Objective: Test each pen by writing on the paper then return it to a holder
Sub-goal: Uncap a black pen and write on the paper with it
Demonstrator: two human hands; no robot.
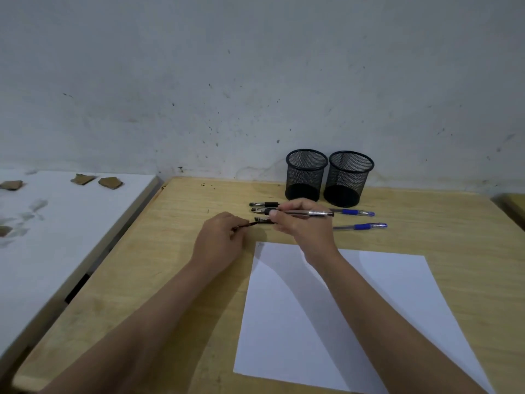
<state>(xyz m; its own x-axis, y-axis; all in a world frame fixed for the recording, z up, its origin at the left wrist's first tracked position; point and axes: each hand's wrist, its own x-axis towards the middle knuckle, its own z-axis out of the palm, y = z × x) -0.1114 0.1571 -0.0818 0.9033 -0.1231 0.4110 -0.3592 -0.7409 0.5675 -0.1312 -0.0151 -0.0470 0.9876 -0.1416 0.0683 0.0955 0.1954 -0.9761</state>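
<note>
Two black mesh holders (306, 174) (350, 177) stand side by side against the wall, both looking empty. Several pens lie in front of them: a black one (264, 204) at the left and two blue ones (355, 212) (362, 226) at the right. My right hand (304, 223) grips a clear silver-tipped pen (309, 213), held level above the table. My left hand (220, 237) pinches a small dark piece (244, 225) that looks like a pen cap, close to the pen's left end. A white sheet of paper (369, 308) lies near me, with a tiny mark at its top left corner.
The wooden table (142, 280) ends at the wall behind the holders. A white surface (56, 223) with brown scraps (110, 182) adjoins it on the left. Another table edge (514, 206) shows at the far right.
</note>
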